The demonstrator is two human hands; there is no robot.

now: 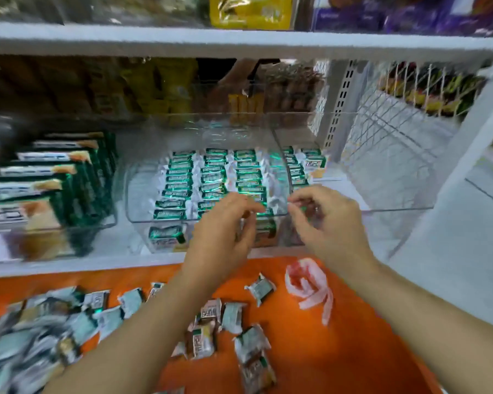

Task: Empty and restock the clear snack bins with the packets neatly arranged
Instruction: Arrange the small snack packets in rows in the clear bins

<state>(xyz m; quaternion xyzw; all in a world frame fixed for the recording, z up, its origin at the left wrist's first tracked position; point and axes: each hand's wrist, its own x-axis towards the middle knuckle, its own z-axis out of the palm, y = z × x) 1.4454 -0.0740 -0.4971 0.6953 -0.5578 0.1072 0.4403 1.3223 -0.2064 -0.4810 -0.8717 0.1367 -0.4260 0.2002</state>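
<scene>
Head view: the clear bin (131, 194) sits on the white shelf (54, 265), with its near rim at the level of both hands. Green-and-white packets (180, 177) lie inside it in straight columns running far to near. A bare strip is open along the bin's left wall. The right column lies close to the right wall. More packets show through the bin's near wall, below the rim.

Just beside it on the left, a second bin (108, 220) holds green boxes (69, 177) standing in a row. On the right, a larger clear bin (396, 207) meets the middle bin's right edge; whether the two touch or overlap cannot be told. It holds a few packets in its far left corner, with open floor to their right. A wire mesh panel (382, 132) closes the far right side.

At the near rim, the left hand (225, 226) and the right hand (328, 220) hover with a narrow gap between them. The fingers of both are curled, with thumb and forefinger drawn into a narrow pinch. The nearest packet of the right column lies between the two sets of fingertips. Blur hides whether either pinch closes on it.

Nearer, an orange surface (353, 351) carries loose packets (208, 325), with a denser heap (26, 345) at near left. A white-and-red wrapper (308, 282) lies under the right wrist, with open orange to its right.
</scene>
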